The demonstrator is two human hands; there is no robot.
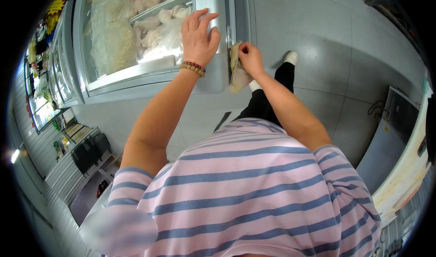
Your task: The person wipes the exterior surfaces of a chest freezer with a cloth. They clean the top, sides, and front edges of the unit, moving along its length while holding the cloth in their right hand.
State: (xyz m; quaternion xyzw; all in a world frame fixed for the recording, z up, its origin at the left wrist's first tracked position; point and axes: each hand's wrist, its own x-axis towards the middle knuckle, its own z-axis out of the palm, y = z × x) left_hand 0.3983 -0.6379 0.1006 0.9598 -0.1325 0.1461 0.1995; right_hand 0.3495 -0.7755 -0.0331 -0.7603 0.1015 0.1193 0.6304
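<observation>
My left hand (200, 36), fingers spread and holding nothing, is over the front corner of a glass-topped chest freezer (213, 70). Whether its fingertips touch the frame is hard to tell. Two beaded bracelets (193, 68) circle that wrist. Pinched in my right hand (251, 59) is a stained, damp-looking cloth (239, 76), which hangs down along the freezer's end side. Beneath the glass lie pale pieces of raw poultry (151, 36) and a clear plastic bag (114, 42) of pale food. A white wire divider (161, 6) separates the pieces.
A second glass-topped freezer (64, 63) stands to the left. At the lower left is a shelf rack (80, 132) with black bags (89, 155) hanging from it. To the right, a grey cabinet (383, 148) stands on the tiled floor (316, 25), beside a pale worn board (402, 168).
</observation>
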